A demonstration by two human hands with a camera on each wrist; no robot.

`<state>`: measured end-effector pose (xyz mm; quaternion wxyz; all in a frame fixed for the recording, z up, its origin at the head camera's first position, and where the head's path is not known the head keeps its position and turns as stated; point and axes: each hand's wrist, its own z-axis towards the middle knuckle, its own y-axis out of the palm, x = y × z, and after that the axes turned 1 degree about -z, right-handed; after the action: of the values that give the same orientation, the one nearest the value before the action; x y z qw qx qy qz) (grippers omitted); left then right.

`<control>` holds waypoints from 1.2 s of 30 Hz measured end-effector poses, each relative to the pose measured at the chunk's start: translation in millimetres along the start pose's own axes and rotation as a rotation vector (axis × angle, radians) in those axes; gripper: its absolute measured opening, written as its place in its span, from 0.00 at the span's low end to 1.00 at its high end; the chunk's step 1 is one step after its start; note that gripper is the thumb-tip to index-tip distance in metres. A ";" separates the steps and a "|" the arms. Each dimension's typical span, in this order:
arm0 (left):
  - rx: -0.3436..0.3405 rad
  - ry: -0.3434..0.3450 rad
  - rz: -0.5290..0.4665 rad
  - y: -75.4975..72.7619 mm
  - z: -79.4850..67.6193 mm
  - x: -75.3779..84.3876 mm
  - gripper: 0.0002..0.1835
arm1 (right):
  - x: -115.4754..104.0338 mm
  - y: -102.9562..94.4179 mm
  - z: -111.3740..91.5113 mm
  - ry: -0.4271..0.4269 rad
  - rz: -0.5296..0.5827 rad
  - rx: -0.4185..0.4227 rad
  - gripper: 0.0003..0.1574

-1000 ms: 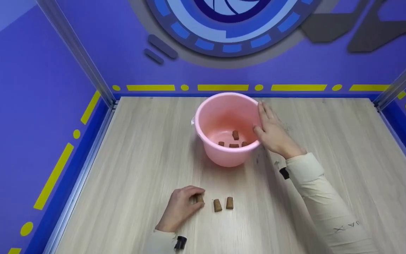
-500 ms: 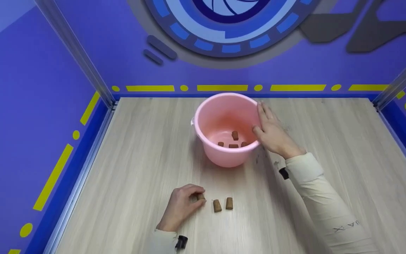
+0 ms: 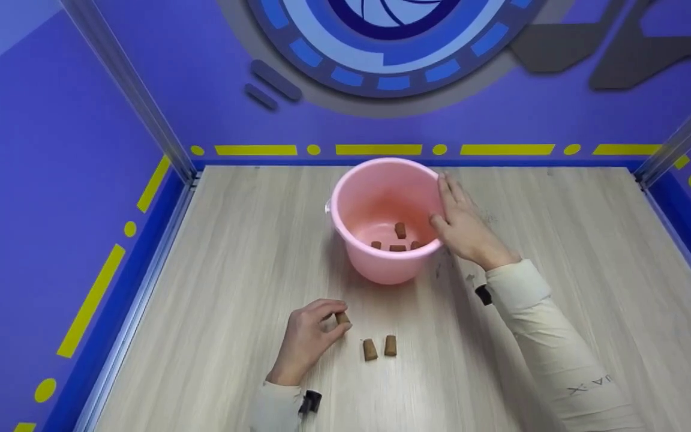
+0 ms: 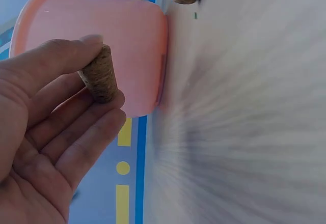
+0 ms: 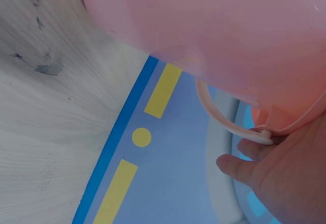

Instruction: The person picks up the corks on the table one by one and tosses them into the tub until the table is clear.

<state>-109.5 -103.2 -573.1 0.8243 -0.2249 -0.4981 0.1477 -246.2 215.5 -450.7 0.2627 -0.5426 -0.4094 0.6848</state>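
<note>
My left hand pinches a tapered cork stopper between thumb and fingertips, held up off the table in front of the bucket. To the right of that hand, two more cork stoppers lie on the table side by side. A pink bucket stands upright behind them, with several corks on its bottom. My right hand holds the bucket's right rim, thumb over the inner side and fingers along the outside. In the right wrist view the bucket's pale handle hangs beside these fingers.
The wood-grain table is bounded by a purple back wall and a left side wall with yellow markings. A metal profile runs up the back left corner.
My left hand has lifted the cork stopper from the table and moved slightly forward, toward the bucket. My right hand, the bucket and the two loose corks have stayed in place.
</note>
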 end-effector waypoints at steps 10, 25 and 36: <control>0.157 0.101 -0.008 0.1 14.2 8.8 0.15 | 0.8 0.2 -0.4 -0.008 0.015 -0.005 0.49; 0.268 0.128 -0.046 -7.3 39.3 26.8 0.18 | 0.5 0.8 0.4 -0.010 0.028 -0.004 0.48; 0.315 0.138 -0.107 -12.9 60.1 40.5 0.19 | 1.0 0.1 0.3 -0.013 0.017 -0.010 0.49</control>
<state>-144.0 -81.9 -511.7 0.8882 -0.0758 -0.4225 0.1640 -246.8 216.1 -451.2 0.2515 -0.5430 -0.4098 0.6885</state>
